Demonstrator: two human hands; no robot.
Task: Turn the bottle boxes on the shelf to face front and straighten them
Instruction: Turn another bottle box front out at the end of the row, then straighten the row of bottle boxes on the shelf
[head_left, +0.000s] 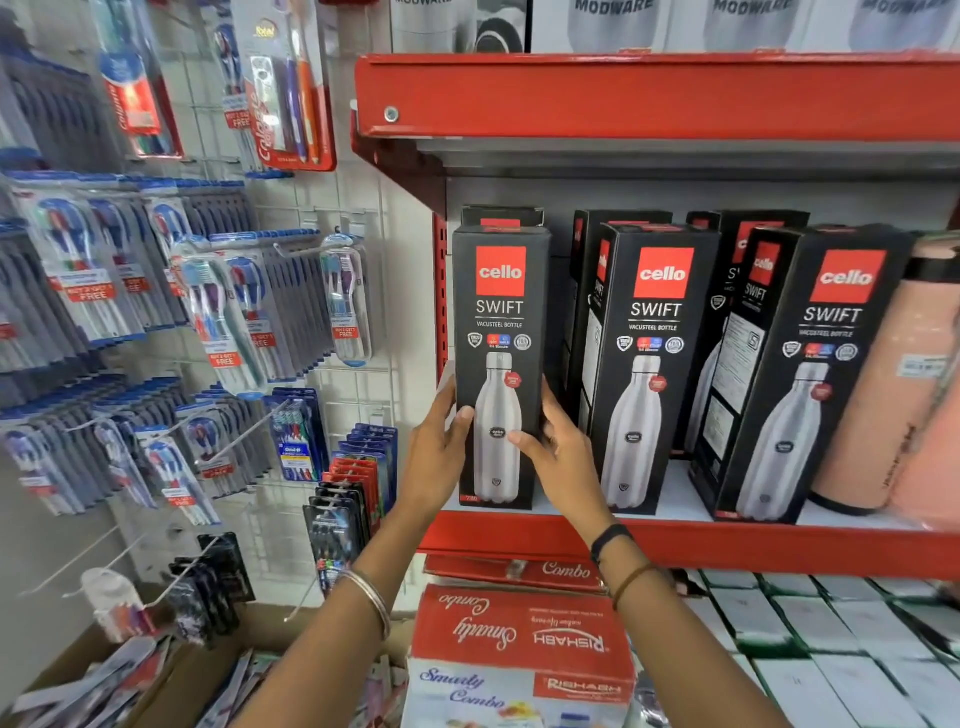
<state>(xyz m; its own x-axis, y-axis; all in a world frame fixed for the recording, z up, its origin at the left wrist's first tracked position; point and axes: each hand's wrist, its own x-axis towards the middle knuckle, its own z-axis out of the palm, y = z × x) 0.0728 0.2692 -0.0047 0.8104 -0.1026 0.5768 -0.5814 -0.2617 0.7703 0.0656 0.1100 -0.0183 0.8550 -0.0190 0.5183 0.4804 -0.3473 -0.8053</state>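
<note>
Three tall black bottle boxes with a red logo and a steel bottle picture stand along the front of the red shelf. The leftmost box faces front and stands upright at the shelf's left end. My left hand grips its lower left side. My right hand grips its lower right side, fingertips on the front face. The middle box and the right box are turned slightly, showing their left sides. More black boxes stand behind them.
A peach-coloured bottle stands right of the boxes. The red shelf above hangs close over the box tops. Toothbrush packs hang on hooks at the left. Red combo boxes and white boxes lie below.
</note>
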